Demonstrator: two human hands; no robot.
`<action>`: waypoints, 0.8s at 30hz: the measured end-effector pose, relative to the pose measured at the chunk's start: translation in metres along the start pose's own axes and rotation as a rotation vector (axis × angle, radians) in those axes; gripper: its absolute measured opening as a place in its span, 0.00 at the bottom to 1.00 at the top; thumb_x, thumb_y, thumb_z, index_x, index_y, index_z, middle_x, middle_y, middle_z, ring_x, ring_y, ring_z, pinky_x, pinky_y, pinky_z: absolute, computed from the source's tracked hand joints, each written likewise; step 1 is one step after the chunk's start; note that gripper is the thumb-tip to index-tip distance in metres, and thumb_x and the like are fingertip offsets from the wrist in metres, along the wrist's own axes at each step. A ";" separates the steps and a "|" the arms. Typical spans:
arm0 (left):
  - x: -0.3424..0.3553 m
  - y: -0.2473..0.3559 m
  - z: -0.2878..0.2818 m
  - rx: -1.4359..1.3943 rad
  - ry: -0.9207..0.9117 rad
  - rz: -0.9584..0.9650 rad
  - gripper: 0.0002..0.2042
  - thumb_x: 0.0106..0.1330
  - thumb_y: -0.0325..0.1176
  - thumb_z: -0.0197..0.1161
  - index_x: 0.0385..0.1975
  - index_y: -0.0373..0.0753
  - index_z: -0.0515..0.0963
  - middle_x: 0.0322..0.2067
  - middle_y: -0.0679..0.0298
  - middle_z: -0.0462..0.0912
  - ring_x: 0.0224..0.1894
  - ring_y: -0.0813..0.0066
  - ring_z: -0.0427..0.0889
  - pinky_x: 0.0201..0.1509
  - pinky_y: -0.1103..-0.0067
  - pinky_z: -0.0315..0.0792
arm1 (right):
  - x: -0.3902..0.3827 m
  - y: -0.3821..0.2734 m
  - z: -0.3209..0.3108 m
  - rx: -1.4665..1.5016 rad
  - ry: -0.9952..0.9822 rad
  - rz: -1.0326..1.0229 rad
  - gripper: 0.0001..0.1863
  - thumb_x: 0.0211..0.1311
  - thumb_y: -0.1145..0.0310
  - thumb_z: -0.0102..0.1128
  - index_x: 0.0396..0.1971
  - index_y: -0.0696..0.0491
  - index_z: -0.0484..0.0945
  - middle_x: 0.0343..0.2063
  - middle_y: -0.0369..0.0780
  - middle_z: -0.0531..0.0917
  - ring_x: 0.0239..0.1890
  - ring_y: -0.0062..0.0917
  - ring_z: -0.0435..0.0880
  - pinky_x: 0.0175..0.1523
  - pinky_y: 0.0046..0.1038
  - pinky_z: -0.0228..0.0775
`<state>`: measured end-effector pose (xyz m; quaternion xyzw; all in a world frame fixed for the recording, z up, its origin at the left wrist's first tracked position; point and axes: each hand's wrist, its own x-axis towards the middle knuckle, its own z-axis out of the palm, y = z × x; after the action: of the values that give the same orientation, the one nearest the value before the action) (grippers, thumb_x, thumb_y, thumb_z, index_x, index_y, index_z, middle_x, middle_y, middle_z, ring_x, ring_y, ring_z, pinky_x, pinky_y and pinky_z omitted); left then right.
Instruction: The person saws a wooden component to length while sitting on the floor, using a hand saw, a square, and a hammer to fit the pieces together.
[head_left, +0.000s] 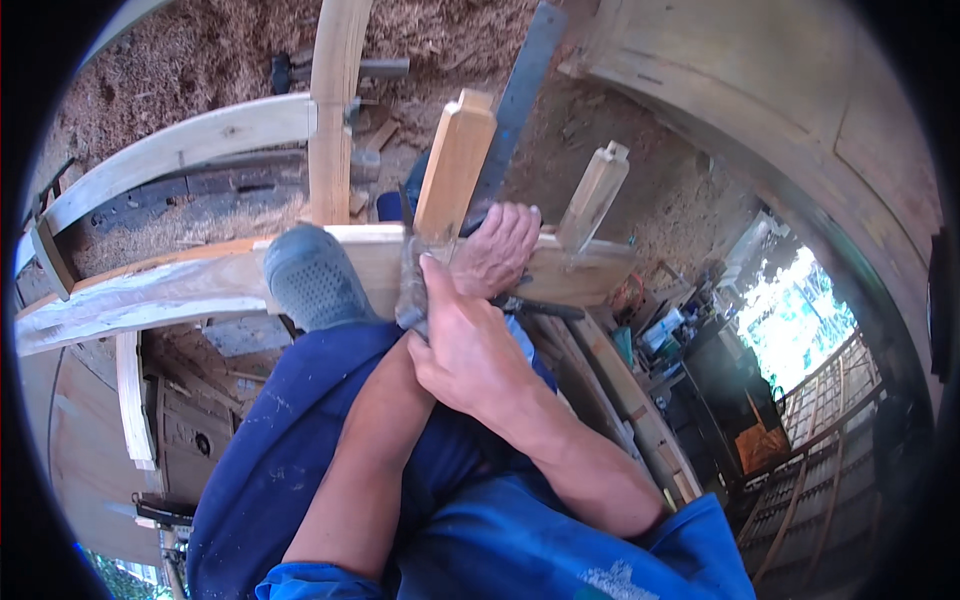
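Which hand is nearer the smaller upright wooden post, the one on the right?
Left. The left hand is just left of the post; the right hand is farther off, lower and further left.

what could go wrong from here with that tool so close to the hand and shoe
The narrow tool in the right hand might slip at the upright post and catch the left hand near its base. The grey shoe over the curved beam is also near enough to be hit. The crossed forearms may make control awkward.
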<state>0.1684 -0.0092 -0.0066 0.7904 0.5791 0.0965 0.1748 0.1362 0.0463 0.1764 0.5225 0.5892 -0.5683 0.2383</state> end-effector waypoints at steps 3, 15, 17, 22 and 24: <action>0.003 0.002 0.000 -0.073 0.003 -0.029 0.28 0.68 0.47 0.56 0.59 0.31 0.72 0.50 0.55 0.76 0.55 0.59 0.74 0.64 0.66 0.65 | 0.003 0.002 0.002 -0.073 0.034 -0.011 0.37 0.55 0.73 0.62 0.64 0.69 0.60 0.36 0.65 0.81 0.39 0.60 0.82 0.48 0.51 0.75; -0.001 0.000 0.001 -0.067 0.029 -0.045 0.27 0.68 0.47 0.56 0.58 0.31 0.72 0.48 0.55 0.76 0.53 0.60 0.73 0.62 0.68 0.65 | -0.009 -0.009 -0.004 -0.030 -0.050 0.064 0.37 0.56 0.73 0.60 0.65 0.70 0.59 0.39 0.67 0.80 0.42 0.61 0.81 0.50 0.52 0.73; 0.000 -0.001 -0.001 -0.065 0.012 -0.040 0.26 0.68 0.47 0.56 0.58 0.31 0.72 0.48 0.55 0.76 0.53 0.60 0.73 0.62 0.68 0.65 | -0.007 -0.005 -0.003 -0.025 -0.028 0.034 0.37 0.56 0.73 0.60 0.65 0.70 0.58 0.38 0.68 0.80 0.42 0.61 0.82 0.50 0.52 0.73; 0.002 0.001 -0.004 -0.106 0.004 -0.052 0.26 0.69 0.46 0.55 0.58 0.31 0.72 0.48 0.54 0.76 0.52 0.60 0.74 0.61 0.68 0.66 | -0.038 -0.021 -0.015 -0.003 -0.057 0.045 0.38 0.55 0.73 0.61 0.65 0.70 0.57 0.38 0.66 0.81 0.42 0.60 0.82 0.50 0.51 0.73; 0.002 -0.001 -0.007 -0.086 0.021 -0.052 0.26 0.69 0.46 0.55 0.58 0.31 0.72 0.47 0.55 0.76 0.52 0.60 0.74 0.61 0.68 0.66 | -0.058 -0.025 -0.021 0.006 -0.067 0.016 0.40 0.55 0.75 0.62 0.66 0.71 0.54 0.37 0.64 0.81 0.41 0.59 0.83 0.49 0.51 0.75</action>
<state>0.1660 -0.0057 -0.0004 0.7657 0.5966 0.1251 0.2051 0.1408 0.0505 0.2425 0.5085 0.5750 -0.5854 0.2609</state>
